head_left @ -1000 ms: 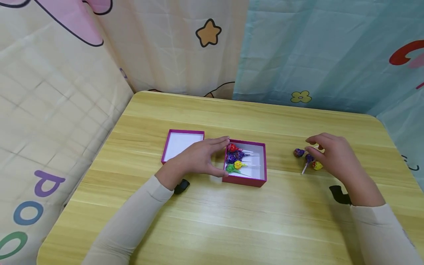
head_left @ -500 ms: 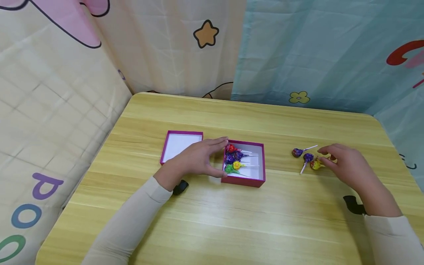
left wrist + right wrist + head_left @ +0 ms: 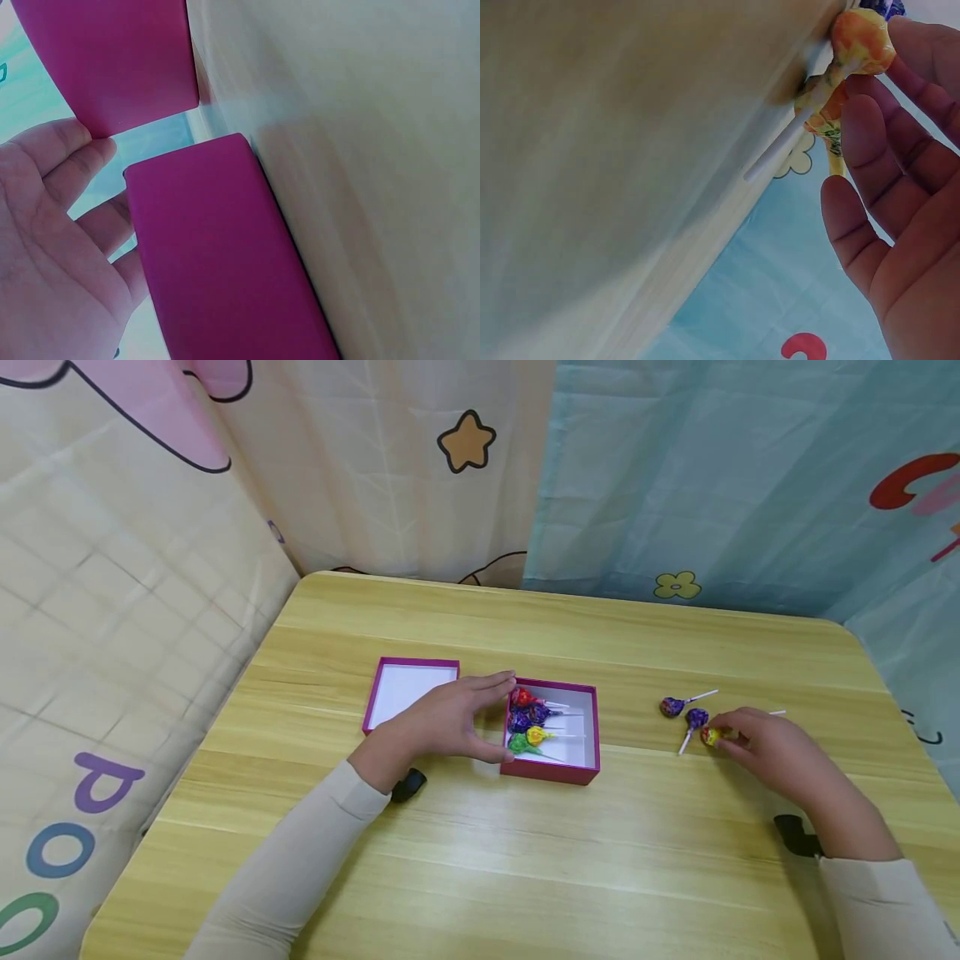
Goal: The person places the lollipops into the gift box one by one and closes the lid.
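My left hand [image 3: 433,718] holds the magenta box [image 3: 551,771] at its left side, thumb at the near corner and fingers at the far one. Inside lie red, purple, yellow and green lollipops [image 3: 536,735], heads to the left. In the left wrist view, fingertips [image 3: 101,148] touch the box's corner. At the right, my right hand [image 3: 780,760] pinches a yellow-orange lollipop [image 3: 862,43] by its wrapped head. Close behind it in the right wrist view is a second yellow-orange lollipop [image 3: 825,112]. Two purple lollipops [image 3: 672,707] lie just left of this hand.
The box's lid [image 3: 415,683], white inside with a magenta rim, lies left of the box, partly covered by my left hand. All this stands on a wooden table [image 3: 480,877]. Printed curtains [image 3: 630,468] hang behind the far edge.
My right hand has moved from above the loose lollipops toward the near right, then closed on the yellow one. My left hand has stayed at the box.
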Tool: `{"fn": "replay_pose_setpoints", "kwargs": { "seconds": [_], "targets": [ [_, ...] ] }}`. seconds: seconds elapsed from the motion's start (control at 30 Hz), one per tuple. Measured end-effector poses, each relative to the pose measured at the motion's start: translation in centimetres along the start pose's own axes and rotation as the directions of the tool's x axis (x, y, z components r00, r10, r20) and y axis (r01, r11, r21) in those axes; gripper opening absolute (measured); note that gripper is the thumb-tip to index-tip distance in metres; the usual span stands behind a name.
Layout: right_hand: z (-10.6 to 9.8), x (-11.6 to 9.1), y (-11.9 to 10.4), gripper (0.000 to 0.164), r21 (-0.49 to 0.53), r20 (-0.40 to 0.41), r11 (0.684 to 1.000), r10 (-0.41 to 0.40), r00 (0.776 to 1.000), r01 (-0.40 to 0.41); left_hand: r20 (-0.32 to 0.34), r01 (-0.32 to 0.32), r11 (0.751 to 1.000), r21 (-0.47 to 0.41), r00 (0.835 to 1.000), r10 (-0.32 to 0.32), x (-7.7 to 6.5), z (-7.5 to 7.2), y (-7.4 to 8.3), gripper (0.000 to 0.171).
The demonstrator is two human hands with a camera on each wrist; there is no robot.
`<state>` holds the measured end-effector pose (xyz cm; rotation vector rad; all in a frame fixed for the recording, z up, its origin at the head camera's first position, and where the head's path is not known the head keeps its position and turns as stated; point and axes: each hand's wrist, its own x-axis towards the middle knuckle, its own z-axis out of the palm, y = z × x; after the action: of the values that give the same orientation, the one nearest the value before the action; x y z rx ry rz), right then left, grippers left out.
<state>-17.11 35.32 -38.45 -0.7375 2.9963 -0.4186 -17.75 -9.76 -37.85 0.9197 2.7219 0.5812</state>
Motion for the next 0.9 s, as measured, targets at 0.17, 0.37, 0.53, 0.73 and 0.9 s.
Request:
{"fn": "replay_pose_setpoints", "kwargs": {
  "seconds": [0.17, 0.37, 0.53, 0.73, 0.9],
  "targets": [
    [0.2, -0.1, 0.1, 0.022, -0.01, 0.007, 1.0, -0.001, 1.0, 0.001, -0.002, -0.005, 1.0, 0.01, 1.0, 0.005, 0.0, 0.0, 0.0, 0.104],
    [0.4, -0.1, 0.3, 0.025, -0.022, -0.009, 0.999, -0.035, 0.999, 0.035, 0.0, 0.001, 1.0, 0.006, 1.0, -0.001, 0.0, 0.0, 0.0, 0.104],
    [0.4, -0.2, 0.3, 0.025, -0.029, -0.023, 0.998, -0.053, 0.998, 0.052, 0.0, -0.006, 1.0, 0.006, 1.0, 0.006, 0.0, 0.1, -0.1, 0.104],
    [-0.2, -0.4, -0.1, 0.026, -0.014, -0.038, 0.999, -0.03, 0.999, 0.029, -0.008, -0.013, 1.0, 0.008, 1.0, 0.013, 0.0, 0.1, -0.1, 0.105],
    [-1.0, -0.6, -0.9, 0.027, -0.019, -0.064, 1.0, -0.026, 0.998, 0.025, -0.012, -0.015, 1.0, 0.005, 1.0, 0.015, 0.0, 0.1, -0.1, 0.105]
  ]
}}
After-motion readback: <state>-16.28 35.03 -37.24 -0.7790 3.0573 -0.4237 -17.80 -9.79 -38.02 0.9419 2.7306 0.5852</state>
